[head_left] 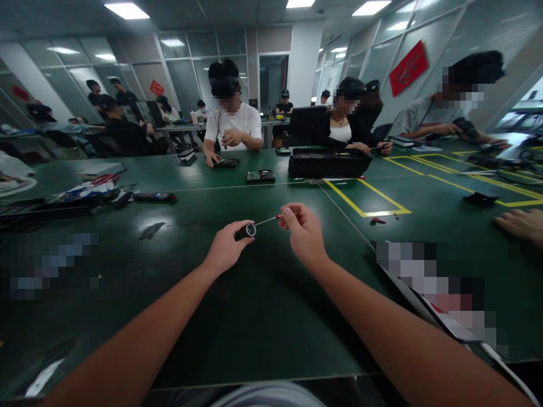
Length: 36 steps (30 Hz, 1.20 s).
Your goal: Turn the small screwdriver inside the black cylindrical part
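Note:
Above the green table (237, 316), my left hand (224, 246) is wrapped round a short black cylinder (246, 231) with a pale ring at its round end. My right hand (303, 232) pinches the red handle of a thin screwdriver (278, 216). The metal shaft points left, and its tip reaches the upper edge of the cylinder; whether it touches is too small to tell. Both hands are held at mid-table, a short distance apart.
Beyond my hands lie a green circuit board (260, 176) and a long black case (330, 163). Tools and cables (91, 189) are heaped at the left. A person's hand (521, 225) rests at the right edge. Several people sit across the table.

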Available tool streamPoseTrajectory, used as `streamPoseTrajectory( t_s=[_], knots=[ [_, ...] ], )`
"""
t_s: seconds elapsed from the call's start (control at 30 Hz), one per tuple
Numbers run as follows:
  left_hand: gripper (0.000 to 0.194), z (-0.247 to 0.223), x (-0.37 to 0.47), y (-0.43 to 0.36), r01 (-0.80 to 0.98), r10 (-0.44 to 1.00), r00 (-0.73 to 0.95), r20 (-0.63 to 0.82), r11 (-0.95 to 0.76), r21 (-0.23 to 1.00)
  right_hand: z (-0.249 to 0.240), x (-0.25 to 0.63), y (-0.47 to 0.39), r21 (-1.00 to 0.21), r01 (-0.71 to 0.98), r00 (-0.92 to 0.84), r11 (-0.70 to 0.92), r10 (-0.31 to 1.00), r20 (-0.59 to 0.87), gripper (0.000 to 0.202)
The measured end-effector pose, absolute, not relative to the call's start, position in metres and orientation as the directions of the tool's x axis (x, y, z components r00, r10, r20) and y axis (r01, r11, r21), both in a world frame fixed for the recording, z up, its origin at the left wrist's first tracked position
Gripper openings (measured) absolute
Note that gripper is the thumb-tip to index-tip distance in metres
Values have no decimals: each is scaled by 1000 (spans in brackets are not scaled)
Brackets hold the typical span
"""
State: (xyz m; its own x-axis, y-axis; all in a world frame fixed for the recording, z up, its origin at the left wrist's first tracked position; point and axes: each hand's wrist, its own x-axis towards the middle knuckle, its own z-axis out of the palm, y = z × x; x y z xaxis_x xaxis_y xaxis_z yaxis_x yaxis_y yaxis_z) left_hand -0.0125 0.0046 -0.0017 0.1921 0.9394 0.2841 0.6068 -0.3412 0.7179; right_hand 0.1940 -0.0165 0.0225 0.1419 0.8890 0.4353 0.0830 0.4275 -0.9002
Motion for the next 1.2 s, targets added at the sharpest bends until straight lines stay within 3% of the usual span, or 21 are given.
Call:
streamPoseTrajectory(
  t_s=[0.6,0.87,1.0,1.2],
  knots=[
    [46,-6,-14,7,566,932,234,277,-363,740,9,192,-6,-943,128,155,307,933,324,23],
    [46,-4,-15,7,575,940,207,273,-342,744,10,194,-2,-973,33,129,228,964,231,32],
    [46,-2,-15,6,569,942,194,274,-336,751,14,195,-6,-962,196,162,188,962,221,37],
    [46,-3,-17,8,557,941,180,288,-339,758,16,198,-7,-876,453,168,167,949,268,66]
  ],
)
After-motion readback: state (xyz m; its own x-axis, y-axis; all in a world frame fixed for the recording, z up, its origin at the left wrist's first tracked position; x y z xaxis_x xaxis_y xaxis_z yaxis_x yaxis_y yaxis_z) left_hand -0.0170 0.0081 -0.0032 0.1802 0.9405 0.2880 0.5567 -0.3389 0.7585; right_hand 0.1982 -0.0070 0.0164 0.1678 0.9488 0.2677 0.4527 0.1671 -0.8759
